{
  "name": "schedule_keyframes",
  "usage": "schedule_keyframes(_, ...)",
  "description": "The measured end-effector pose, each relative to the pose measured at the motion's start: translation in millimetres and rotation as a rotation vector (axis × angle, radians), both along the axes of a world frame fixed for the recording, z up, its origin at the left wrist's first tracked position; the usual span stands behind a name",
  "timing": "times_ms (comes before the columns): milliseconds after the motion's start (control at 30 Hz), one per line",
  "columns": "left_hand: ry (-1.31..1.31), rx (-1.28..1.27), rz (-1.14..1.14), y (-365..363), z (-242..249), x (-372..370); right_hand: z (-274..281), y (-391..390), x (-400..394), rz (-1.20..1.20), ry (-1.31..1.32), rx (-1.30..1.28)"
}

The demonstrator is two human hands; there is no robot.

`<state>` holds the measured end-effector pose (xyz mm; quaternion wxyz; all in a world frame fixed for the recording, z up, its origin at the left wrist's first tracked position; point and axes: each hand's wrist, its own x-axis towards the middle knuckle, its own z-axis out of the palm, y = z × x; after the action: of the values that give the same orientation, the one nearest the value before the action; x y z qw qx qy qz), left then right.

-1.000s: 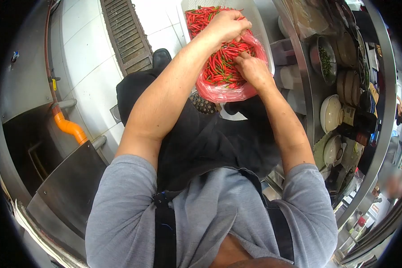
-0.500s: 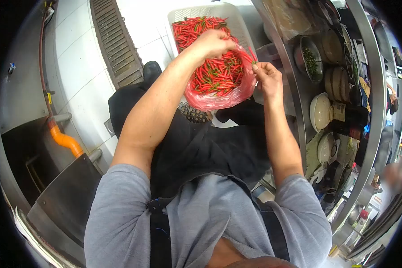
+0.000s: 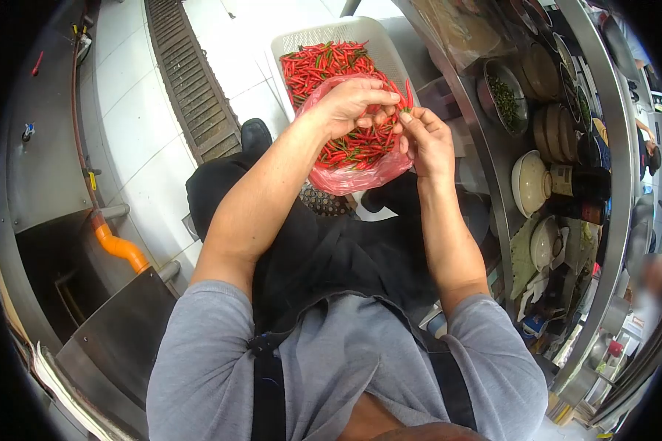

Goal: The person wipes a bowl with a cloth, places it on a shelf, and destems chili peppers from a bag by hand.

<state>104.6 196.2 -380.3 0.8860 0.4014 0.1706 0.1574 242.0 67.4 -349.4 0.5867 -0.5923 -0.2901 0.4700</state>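
Note:
Upright red chili peppers [image 3: 407, 94] stand between the thumb and fingers of my right hand [image 3: 428, 140], which is closed on their lower ends. Close against them, my left hand [image 3: 354, 106] has its fingers bent and a fingertip touching the peppers; what lies inside its grip is hidden. Below both hands, a pink plastic bag [image 3: 357, 178] lies open, holding many red chilies [image 3: 353, 151] with green stems. Behind it, a white perforated basket [image 3: 390, 45] contains more red chilies [image 3: 312, 66].
A metal shelf [image 3: 485, 162] on the right carries bowls, including a cream bowl [image 3: 528, 184] and a bowl of chopped greens [image 3: 504, 95]. A floor drain grate [image 3: 191, 77] runs along the left, beside steel equipment with an orange pipe [image 3: 121, 246]. A blurred person [image 3: 653, 279] appears far right.
My left hand has moved from above the bag to the peppers in my right hand, and the two hands are now close together. The view has shifted slightly.

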Motion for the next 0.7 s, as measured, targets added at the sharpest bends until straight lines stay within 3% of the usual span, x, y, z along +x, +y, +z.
schedule_keyframes(233,-0.105,-0.159,-0.017,1.7,-1.3,-0.9,-0.3,3.2,0.1,0.011,-0.087,0.033)
schedule_keyframes(300,-0.105,-0.317,-0.002,-0.4,3.3,0.0,4.2,2.4,-4.6,0.042,-0.125,0.02)
schedule_keyframes(467,-0.105,-0.223,-0.005,-2.1,-13.6,3.9,10.1,0.1,-17.5,0.132,-0.145,0.034)
schedule_keyframes(567,-0.156,-0.302,0.044,0.3,-3.5,1.2,10.8,1.9,-12.3,0.046,-0.088,0.011)
schedule_keyframes(700,-0.137,-0.123,0.044,-0.2,10.3,-1.5,3.1,-0.9,0.3,-0.02,-0.044,-0.019)
